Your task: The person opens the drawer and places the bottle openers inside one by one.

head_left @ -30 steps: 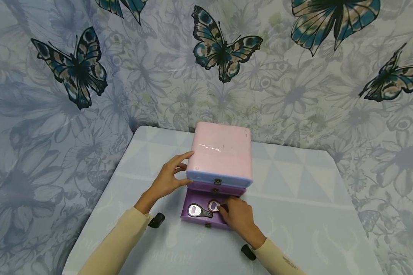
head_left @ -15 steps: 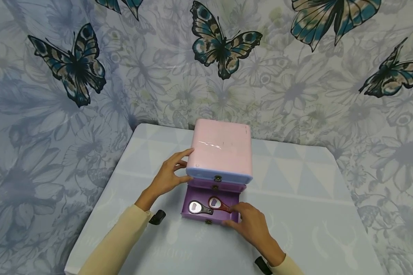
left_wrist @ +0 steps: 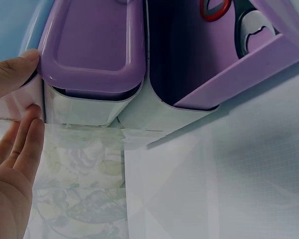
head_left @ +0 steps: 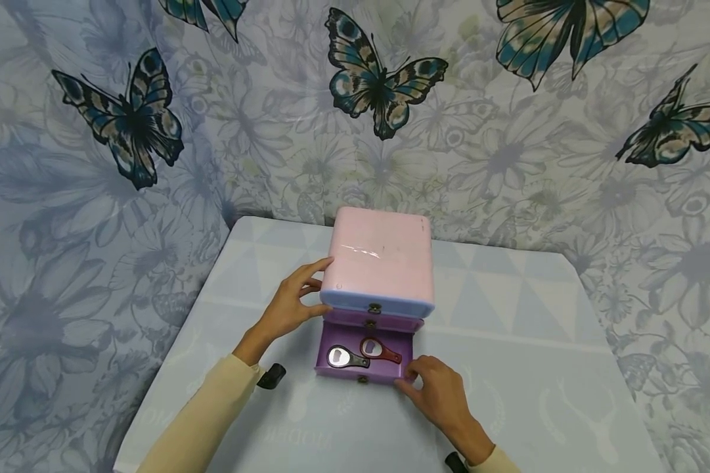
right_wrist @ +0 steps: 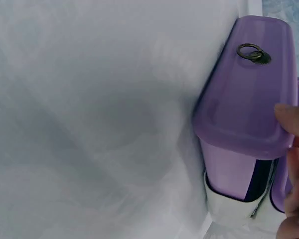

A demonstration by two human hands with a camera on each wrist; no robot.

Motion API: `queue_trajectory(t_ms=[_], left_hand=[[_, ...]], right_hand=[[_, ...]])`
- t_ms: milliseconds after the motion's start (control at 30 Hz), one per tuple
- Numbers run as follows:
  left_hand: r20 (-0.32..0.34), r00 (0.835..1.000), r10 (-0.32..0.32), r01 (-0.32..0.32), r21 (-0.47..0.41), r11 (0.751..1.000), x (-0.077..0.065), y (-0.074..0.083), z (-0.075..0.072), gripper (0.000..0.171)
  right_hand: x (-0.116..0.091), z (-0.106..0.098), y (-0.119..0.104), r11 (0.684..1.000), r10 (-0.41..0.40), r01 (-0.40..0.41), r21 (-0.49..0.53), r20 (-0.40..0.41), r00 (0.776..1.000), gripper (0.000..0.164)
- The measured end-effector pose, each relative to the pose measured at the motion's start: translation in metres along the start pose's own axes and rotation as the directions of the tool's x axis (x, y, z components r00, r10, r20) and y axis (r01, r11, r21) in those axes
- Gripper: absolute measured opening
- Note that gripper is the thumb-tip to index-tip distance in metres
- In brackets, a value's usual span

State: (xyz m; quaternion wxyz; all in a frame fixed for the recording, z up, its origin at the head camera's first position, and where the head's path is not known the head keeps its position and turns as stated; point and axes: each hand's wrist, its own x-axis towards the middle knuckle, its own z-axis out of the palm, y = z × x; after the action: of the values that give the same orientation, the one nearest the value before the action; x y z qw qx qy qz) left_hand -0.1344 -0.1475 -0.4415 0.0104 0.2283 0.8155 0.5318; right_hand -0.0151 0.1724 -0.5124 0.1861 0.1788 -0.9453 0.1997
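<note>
A small drawer box with a pink top stands on the table, its lowest purple drawer pulled out. Inside lie two bottle openers with round metal heads, a black one and a red one. My left hand grips the box's left front corner, thumb on the blue top drawer and fingers against the side. With my right hand I pinch the right end of the open drawer's front. In the right wrist view the thumb lies on that front near its ring pull.
A second purple drawer sits closed between the blue one and the open one. The table has a pale patterned cover. Behind it hangs a floral backdrop with butterflies.
My right hand has let go of the red bottle opener, leaving it lying in the drawer, and moved right to the drawer's front corner. The left hand stays on the box.
</note>
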Motion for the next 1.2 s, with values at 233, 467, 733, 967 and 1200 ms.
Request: queue_trajectory(t_ms=[233,467,733,967,1200], left_hand=[[0.002,1.0,-0.025,0.025,0.001,1.0,-0.001,0.001,0.001,0.096],[0.004,0.999,-0.032,0.032,0.005,0.999,0.0,0.002,0.0,0.097],[-0.001,1.0,-0.03,0.03,0.002,1.0,0.0,0.001,0.001,0.097],[-0.005,1.0,0.002,-0.002,0.002,1.0,-0.001,0.001,0.003,0.097],[-0.008,1.0,-0.016,0.016,0.006,1.0,-0.001,0.002,0.002,0.098]], right_hand=[[0.006,0.007,0.012,1.0,0.005,-0.006,-0.01,-0.09,0.996,0.037],[0.017,0.011,0.018,1.0,0.018,-0.02,-0.017,-0.115,0.993,0.035],[0.024,0.013,0.023,0.999,0.015,-0.018,-0.028,-0.13,0.991,0.034],[0.03,0.018,0.025,0.999,0.031,-0.037,-0.04,-0.143,0.989,0.031],[0.034,0.023,0.027,0.998,0.06,-0.065,-0.027,-0.158,0.986,0.03]])
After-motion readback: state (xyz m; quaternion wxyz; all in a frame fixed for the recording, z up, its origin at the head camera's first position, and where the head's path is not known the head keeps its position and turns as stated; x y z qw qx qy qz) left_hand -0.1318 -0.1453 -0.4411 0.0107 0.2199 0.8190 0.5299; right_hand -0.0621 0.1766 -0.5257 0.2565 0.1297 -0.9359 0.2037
